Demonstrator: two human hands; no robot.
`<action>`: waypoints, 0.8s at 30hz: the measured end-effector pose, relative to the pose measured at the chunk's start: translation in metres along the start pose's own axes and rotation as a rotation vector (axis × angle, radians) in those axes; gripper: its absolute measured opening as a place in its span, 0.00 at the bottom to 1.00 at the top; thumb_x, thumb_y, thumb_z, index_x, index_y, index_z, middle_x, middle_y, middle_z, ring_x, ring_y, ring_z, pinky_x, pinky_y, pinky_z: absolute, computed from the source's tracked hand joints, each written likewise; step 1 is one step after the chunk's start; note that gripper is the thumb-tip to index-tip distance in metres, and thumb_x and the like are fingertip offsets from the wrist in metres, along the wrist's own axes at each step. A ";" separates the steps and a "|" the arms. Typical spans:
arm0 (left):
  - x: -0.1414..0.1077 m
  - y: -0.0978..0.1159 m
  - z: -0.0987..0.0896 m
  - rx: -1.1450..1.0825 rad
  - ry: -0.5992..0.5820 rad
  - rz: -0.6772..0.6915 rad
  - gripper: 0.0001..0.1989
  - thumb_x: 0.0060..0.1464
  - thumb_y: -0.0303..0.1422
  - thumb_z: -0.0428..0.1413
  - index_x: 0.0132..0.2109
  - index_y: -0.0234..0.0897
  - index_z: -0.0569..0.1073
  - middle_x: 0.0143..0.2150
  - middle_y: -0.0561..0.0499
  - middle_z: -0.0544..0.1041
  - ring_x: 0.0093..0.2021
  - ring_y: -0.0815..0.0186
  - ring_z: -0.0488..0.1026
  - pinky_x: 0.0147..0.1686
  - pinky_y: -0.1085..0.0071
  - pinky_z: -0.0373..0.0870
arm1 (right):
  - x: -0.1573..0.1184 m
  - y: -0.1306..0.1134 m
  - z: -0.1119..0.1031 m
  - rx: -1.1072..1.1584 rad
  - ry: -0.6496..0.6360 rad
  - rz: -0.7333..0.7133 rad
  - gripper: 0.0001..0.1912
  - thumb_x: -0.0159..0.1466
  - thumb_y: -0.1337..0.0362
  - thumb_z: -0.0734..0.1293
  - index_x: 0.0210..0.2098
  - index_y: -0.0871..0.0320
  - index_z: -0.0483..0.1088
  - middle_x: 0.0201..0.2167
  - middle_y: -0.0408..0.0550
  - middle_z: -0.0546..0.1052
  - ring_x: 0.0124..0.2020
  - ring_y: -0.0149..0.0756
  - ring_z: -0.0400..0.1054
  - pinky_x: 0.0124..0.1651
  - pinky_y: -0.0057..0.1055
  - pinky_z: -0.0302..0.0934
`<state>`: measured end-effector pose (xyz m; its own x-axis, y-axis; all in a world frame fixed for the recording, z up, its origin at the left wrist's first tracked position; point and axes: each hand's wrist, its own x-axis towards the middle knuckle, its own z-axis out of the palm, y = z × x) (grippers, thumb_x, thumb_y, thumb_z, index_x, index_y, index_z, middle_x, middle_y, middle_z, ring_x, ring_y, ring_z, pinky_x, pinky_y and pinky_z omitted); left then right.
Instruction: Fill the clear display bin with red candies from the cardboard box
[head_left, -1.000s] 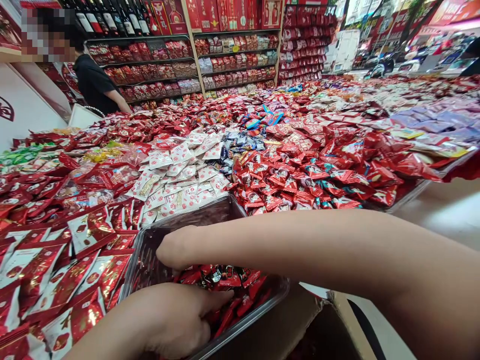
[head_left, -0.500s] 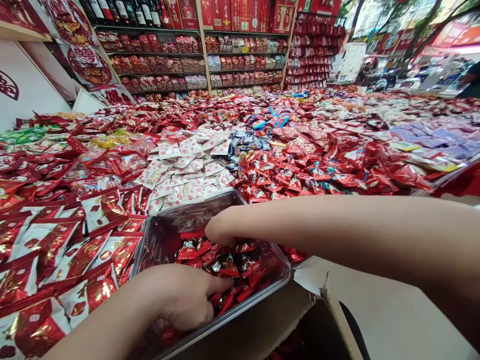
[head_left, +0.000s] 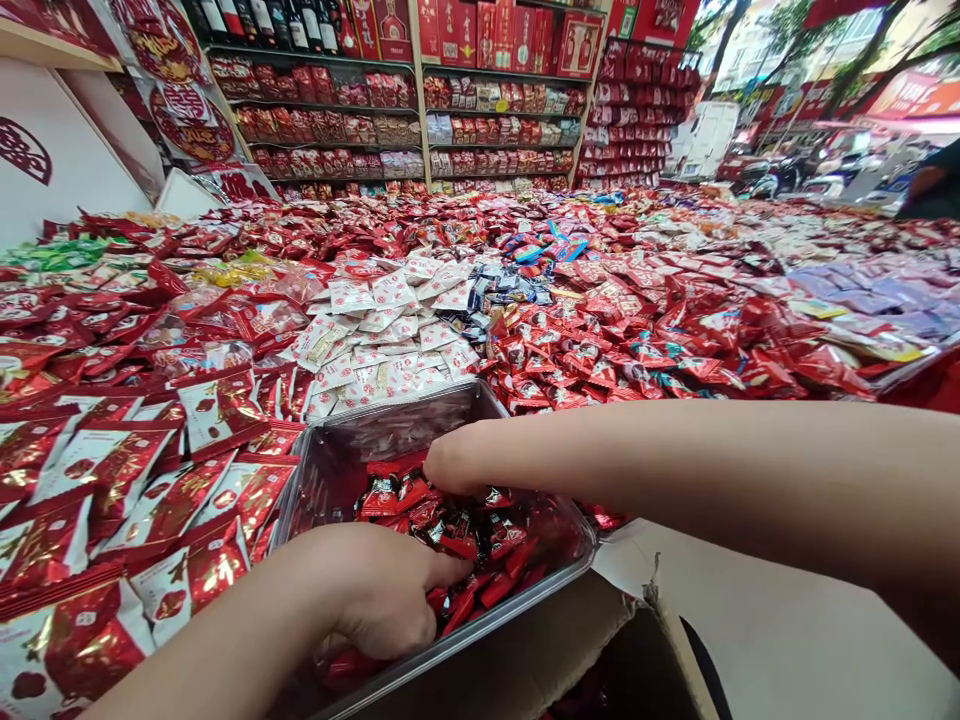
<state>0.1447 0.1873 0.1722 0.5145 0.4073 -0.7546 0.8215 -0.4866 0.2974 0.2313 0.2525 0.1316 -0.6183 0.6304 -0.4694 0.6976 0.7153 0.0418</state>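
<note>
A clear plastic bin holds wrapped candies in red and black wrappers. My left hand is inside the bin at its near left, index finger stretched out onto the candies and the other fingers loosely bent. Nothing shows in its grip. From the right, my right hand reaches down into the far part of the bin. Its fingers are hidden behind the wrist and among the candies, so their closure does not show.
A torn cardboard box stands against the bin's near right side. White packets, red twist-wrapped sweets and larger red-and-white bags spread around it. Behind are stocked shelves. A person's arm shows at far right.
The whole view has shifted slightly, so everything sits a little further right and lower. Both hands stay in the bin in nearly the same pose.
</note>
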 end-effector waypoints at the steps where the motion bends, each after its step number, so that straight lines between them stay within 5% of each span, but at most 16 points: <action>1: 0.000 0.001 0.000 0.034 -0.049 0.002 0.34 0.36 0.32 0.48 0.55 0.50 0.58 0.38 0.46 0.76 0.31 0.54 0.72 0.24 0.68 0.65 | -0.004 -0.001 -0.005 -0.035 -0.005 -0.034 0.10 0.31 0.77 0.71 0.11 0.60 0.69 0.10 0.41 0.67 0.23 0.32 0.66 0.31 0.23 0.62; 6: -0.002 0.001 -0.001 0.078 -0.084 0.009 0.35 0.37 0.30 0.47 0.56 0.54 0.55 0.44 0.45 0.74 0.35 0.50 0.72 0.28 0.61 0.67 | -0.022 -0.009 -0.022 -0.095 -0.186 -0.230 0.13 0.43 0.66 0.69 0.28 0.67 0.73 0.25 0.50 0.74 0.27 0.37 0.67 0.30 0.28 0.61; 10: -0.004 0.004 -0.002 0.085 -0.077 -0.025 0.35 0.36 0.29 0.47 0.56 0.54 0.56 0.49 0.44 0.70 0.38 0.49 0.71 0.31 0.58 0.68 | -0.023 -0.020 -0.008 -0.059 -0.289 -0.271 0.17 0.46 0.68 0.67 0.36 0.66 0.71 0.32 0.51 0.73 0.31 0.37 0.67 0.30 0.28 0.61; 14: -0.005 0.009 -0.004 0.088 -0.100 -0.063 0.33 0.37 0.29 0.47 0.55 0.51 0.58 0.46 0.43 0.72 0.35 0.49 0.72 0.29 0.59 0.69 | -0.020 -0.022 -0.001 -0.090 -0.320 -0.289 0.15 0.50 0.70 0.64 0.38 0.65 0.70 0.33 0.51 0.73 0.32 0.37 0.67 0.32 0.29 0.62; 19: -0.004 0.008 -0.002 0.061 -0.083 -0.021 0.34 0.36 0.27 0.49 0.55 0.52 0.58 0.45 0.46 0.73 0.37 0.49 0.72 0.31 0.59 0.68 | -0.027 -0.013 -0.020 -0.243 -0.316 -0.373 0.14 0.49 0.67 0.67 0.35 0.69 0.71 0.32 0.53 0.73 0.32 0.37 0.67 0.36 0.30 0.62; 24: -0.002 0.005 0.001 0.061 -0.054 -0.012 0.31 0.37 0.29 0.48 0.52 0.54 0.62 0.43 0.48 0.74 0.35 0.50 0.72 0.29 0.60 0.68 | -0.035 -0.013 -0.006 -0.165 -0.358 -0.215 0.15 0.47 0.67 0.69 0.35 0.65 0.72 0.30 0.53 0.74 0.34 0.42 0.67 0.37 0.36 0.62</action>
<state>0.1477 0.1836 0.1747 0.4894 0.3720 -0.7888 0.8100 -0.5289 0.2532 0.2416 0.2225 0.1530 -0.5584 0.3389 -0.7572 0.4818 0.8755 0.0365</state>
